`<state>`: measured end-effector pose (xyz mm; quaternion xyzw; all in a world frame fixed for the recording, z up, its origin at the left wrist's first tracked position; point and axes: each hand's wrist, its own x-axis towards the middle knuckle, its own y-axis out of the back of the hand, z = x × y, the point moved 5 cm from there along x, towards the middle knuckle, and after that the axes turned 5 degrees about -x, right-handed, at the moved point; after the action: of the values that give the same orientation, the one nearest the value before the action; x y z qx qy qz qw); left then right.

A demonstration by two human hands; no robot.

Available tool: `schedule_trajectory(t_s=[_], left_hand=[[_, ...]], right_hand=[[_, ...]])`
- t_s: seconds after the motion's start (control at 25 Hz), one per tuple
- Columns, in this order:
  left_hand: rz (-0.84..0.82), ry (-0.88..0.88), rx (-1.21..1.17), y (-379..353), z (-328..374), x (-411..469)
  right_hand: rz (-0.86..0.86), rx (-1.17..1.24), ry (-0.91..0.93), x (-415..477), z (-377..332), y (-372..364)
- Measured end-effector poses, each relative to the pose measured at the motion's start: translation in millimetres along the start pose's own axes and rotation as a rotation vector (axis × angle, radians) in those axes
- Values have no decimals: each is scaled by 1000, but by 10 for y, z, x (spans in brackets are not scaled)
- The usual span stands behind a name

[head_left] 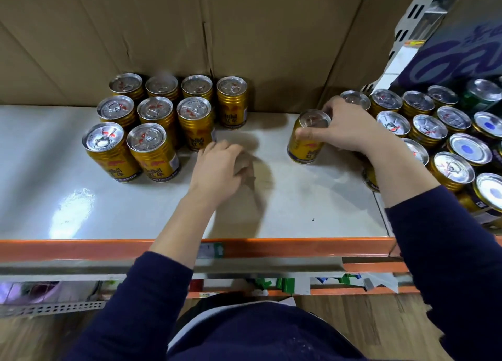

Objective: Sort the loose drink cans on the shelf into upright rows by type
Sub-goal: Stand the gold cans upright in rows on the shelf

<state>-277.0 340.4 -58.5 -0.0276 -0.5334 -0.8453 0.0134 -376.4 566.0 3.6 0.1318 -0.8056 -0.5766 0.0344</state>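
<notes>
Fingers (312, 135) of the right hand (347, 132) curl round a gold can (304, 152) standing on the shelf (81, 214), right of middle, while the left hand (220, 167) hangs loosely curled and empty just beside the gold rows (154, 113) at left.

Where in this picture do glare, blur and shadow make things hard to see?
Head view: a white glare patch lies on the shelf at left; the left hand is smeared by motion, its fingers unclear, with a soft shadow beside it; the right hand and the gold can it grips are sharp; the wide lens makes the front-left cans lean outward.
</notes>
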Motion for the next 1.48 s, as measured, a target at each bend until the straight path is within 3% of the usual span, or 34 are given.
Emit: schedule_trajectory(t_s=[0.2,0.56,0.96,1.12,1.2,1.32,1.48], left_hand=[[33,-8,-20,-93,-161,-169],[62,16,-87,-152,-180,-146],[78,-1,-104,-153,-168,-154],[68,9,-85,-139,-172,-133],[60,11,-73,-144,-150,-131],[17,-47,-58,-138,-67,-97],[-32,-127,-164,-214,267,80]], right_hand=[[-130,86,268,-43,-161,52],[256,118,215,349,-671,-68],[303,92,120,650,-736,-261],[226,62,197,506,-773,-267],[187,52,219,327,-670,-214],[332,71,193,-121,-298,28],[510,-59,-18,-759,544,398]])
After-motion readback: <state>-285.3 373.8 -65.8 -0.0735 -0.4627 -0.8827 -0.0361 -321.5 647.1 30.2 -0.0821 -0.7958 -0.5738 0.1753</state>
